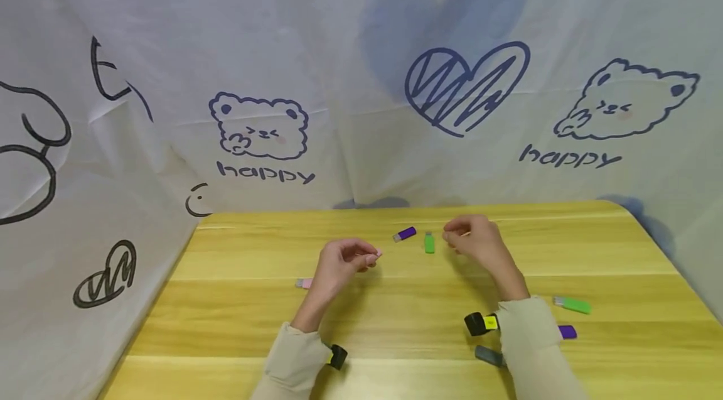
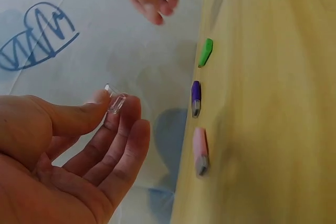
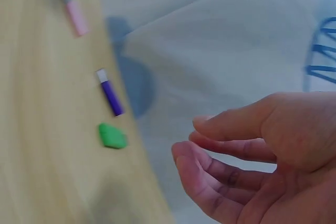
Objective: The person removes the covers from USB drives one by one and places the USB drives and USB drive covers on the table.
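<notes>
My left hand (image 1: 346, 264) pinches a small clear plastic cap (image 2: 116, 100) between thumb and fingertips, above the table. My right hand (image 1: 477, 242) hovers farther right with loosely bent fingers; nothing shows between them in the right wrist view. Between the hands lie a purple USB stick (image 1: 405, 234) and a green USB stick (image 1: 429, 243), flat on the wood. A pink USB stick (image 2: 200, 151) completes this row in both wrist views; in the head view a pink bit (image 1: 379, 254) shows at my left fingertips.
Another pink USB stick (image 1: 304, 283) is partly hidden by my left wrist. Beside my right forearm lie a second green USB stick (image 1: 572, 305), a half-covered purple one (image 1: 568, 331) and a dark grey one (image 1: 489, 356). A printed white cloth (image 1: 350, 73) hangs behind the wooden table (image 1: 407, 324).
</notes>
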### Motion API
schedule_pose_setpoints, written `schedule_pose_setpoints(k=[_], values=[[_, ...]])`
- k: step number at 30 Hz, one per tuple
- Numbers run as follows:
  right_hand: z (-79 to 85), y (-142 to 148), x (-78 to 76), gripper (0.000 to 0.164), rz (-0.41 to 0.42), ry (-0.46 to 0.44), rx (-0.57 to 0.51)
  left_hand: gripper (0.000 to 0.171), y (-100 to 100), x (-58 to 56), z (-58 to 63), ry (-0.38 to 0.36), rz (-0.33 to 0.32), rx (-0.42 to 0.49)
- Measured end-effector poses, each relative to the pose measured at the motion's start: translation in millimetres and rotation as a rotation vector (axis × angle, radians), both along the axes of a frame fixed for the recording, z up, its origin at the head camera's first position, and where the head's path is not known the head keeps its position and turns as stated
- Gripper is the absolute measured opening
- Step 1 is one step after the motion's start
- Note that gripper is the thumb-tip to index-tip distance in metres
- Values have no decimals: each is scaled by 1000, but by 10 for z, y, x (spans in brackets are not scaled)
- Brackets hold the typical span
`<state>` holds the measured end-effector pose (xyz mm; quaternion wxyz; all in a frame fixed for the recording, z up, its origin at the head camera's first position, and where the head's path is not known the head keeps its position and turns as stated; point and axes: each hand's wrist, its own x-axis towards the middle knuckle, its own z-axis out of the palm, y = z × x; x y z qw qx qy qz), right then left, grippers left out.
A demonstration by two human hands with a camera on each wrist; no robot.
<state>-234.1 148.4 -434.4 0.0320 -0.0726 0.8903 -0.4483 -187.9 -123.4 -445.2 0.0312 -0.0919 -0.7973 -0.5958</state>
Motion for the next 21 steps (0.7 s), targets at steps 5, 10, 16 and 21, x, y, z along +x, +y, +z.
schedule_pose_setpoints(k=[5,10,16,21], values=[[130,127,220,31,-18,93,-28,6,152,-191,39,3,-34,-146],[232,265,352,40,-46,123,-34,10,410,-419,60,7,-85,-318],[288,386,393,45,-67,119,-80,6,645,-633,-40,69,-94,-506],[288,476,437,47,-98,109,-87,8,745,-706,-157,95,-93,-616]])
